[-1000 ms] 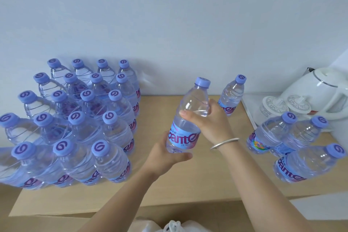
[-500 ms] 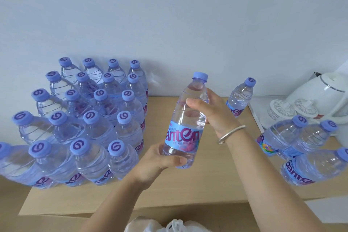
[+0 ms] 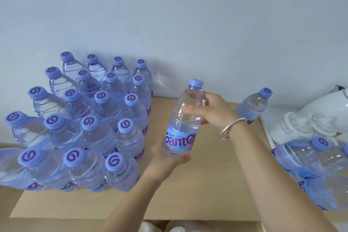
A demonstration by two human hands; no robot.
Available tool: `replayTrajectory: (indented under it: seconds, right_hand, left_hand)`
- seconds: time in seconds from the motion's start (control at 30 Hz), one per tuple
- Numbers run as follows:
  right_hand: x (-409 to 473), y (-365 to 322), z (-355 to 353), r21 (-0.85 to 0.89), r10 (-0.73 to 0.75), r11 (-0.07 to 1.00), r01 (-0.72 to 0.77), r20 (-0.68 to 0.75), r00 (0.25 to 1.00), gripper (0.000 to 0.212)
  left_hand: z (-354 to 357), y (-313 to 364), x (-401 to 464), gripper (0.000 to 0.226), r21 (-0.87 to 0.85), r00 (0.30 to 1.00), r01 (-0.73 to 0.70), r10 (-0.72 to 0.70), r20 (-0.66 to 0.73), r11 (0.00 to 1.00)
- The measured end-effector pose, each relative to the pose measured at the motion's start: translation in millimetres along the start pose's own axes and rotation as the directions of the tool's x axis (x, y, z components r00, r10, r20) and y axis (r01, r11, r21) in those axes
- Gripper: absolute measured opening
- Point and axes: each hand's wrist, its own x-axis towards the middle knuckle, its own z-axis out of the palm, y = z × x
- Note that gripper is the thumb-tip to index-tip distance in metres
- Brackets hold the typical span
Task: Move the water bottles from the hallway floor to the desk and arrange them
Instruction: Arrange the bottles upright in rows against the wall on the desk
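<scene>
Many clear ribbed plastic bottles (image 3: 88, 130) with purple swirl-marked caps stand packed left of the held bottle (image 3: 183, 118). My left hand (image 3: 165, 158) cups its base below the blue label reading "anten"; my right hand (image 3: 211, 109) clasps its shoulder above the wooden desk (image 3: 211, 190). Right of it sits a white kettle (image 3: 323, 107).

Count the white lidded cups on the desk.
2: the left cup and right cup stand side by side on the white tray, in front of the kettle; loose bottles hide their bases.
</scene>
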Motion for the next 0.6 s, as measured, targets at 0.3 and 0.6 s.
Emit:
replayTrajectory:
  seconds: [0.3, 0.6]
  right_hand:
    - [86.2, 6.1, 1.9, -0.181, -0.110, 0.978, 0.103, -0.029, 0.993, 0.039]
    - [147.7, 17.4, 29.5, -0.226, -0.162, 0.962, 0.151, -0.030, 0.986, 0.042]
  left_hand:
    - [47.5, -4.0, 65.6, 0.039, 0.049, 0.934, -0.011, 0.027, -0.357, 0.999]
    - [48.6, -1.7, 132.9, 0.072, -0.080, 0.895, 0.122, -0.144, -0.423, 0.989]
